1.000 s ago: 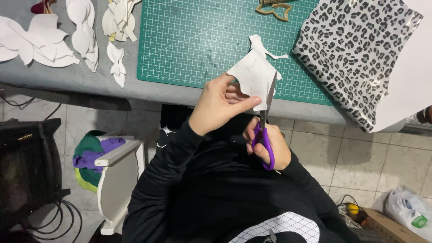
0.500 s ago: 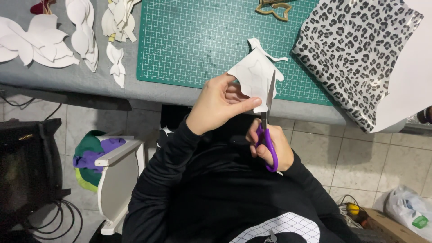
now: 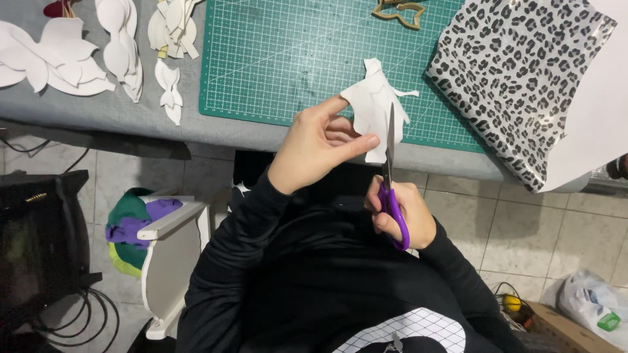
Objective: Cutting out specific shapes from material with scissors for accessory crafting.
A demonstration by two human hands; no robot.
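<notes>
Head view, looking down over lap and table edge. Left hand (image 3: 318, 147) pinches white paper cutout (image 3: 374, 104) between thumb and fingers, held up over near edge of green cutting mat (image 3: 281, 59). Right hand (image 3: 400, 212) grips purple-handled scissors (image 3: 390, 176), blades upright, cutting into paper's right side. Far left on grey table (image 3: 98, 111): finished white paper shapes (image 3: 65, 62). Right: leopard-print sheet (image 3: 517, 78). Far edge of mat: gold outline piece (image 3: 399, 12). Below table, left: small white stand (image 3: 171, 252).
</notes>
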